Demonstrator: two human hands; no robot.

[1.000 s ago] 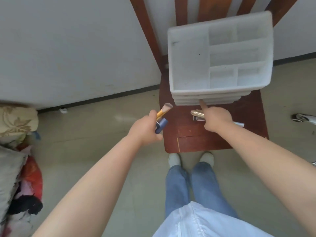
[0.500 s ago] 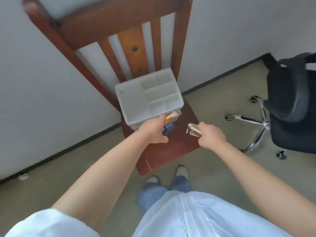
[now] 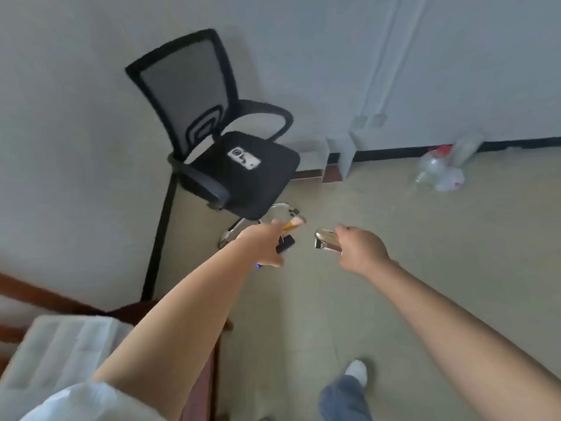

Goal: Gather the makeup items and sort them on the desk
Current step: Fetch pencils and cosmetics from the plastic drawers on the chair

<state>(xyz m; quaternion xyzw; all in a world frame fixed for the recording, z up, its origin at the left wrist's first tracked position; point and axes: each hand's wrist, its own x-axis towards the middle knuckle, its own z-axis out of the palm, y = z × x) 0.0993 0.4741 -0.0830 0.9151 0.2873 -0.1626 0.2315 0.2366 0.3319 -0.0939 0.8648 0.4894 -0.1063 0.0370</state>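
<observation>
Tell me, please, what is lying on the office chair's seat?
On the office chair seat lies one small white rectangular item with dark markings, too blurred to identify. The rest of the seat that shows is bare; its front edge is hidden behind the left hand.

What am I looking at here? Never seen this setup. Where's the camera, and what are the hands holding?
No robot: a person wears a wide-angle camera on the head, looking forward and down at both bare arms. The left hand grips a makeup brush and a dark blue tube. The right hand grips a gold tube. Ahead stands a black office chair; a white organizer tray shows at lower left. No desk is in view.
</observation>
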